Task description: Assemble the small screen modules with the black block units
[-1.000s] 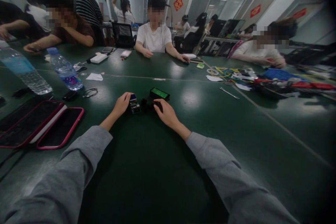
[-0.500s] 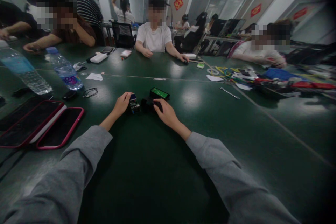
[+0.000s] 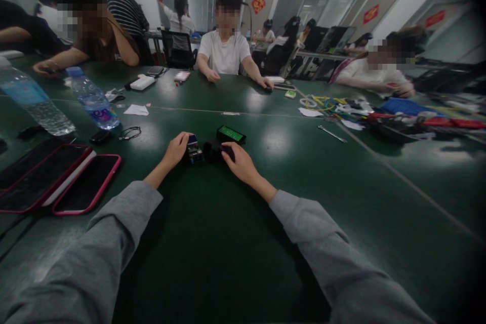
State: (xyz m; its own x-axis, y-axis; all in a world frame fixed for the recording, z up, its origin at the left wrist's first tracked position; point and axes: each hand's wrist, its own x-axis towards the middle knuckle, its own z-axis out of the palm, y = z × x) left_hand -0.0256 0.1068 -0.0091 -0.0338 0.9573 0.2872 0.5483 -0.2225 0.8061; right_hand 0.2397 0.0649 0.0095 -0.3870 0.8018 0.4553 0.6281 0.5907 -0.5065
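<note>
My left hand [image 3: 177, 149] is closed at the left side of a small electronic module [image 3: 195, 153], whose circuit parts show on the near side and whose top is dark blue. My right hand [image 3: 240, 161] has its thumb and fingers closed around a small black part [image 3: 213, 151]. The black part lies just right of the module; whether the two touch I cannot tell. Behind my right hand sits a black case [image 3: 243, 140] with a green circuit board [image 3: 231, 134] facing up. My fingers hide much of the black part.
Pink-edged phones [image 3: 88, 185] lie at the left, with water bottles [image 3: 93, 98] behind them. A coiled black cable [image 3: 130, 133] is near the bottles. At the right are a wrench [image 3: 331, 133] and a heap of cables and tools [image 3: 402, 116]. Co-workers sit around the green table [image 3: 228, 243].
The black part at my right fingers has shifted slightly and more of it shows beside the module. My hands stay almost in place. The person opposite has moved a hand slightly.
</note>
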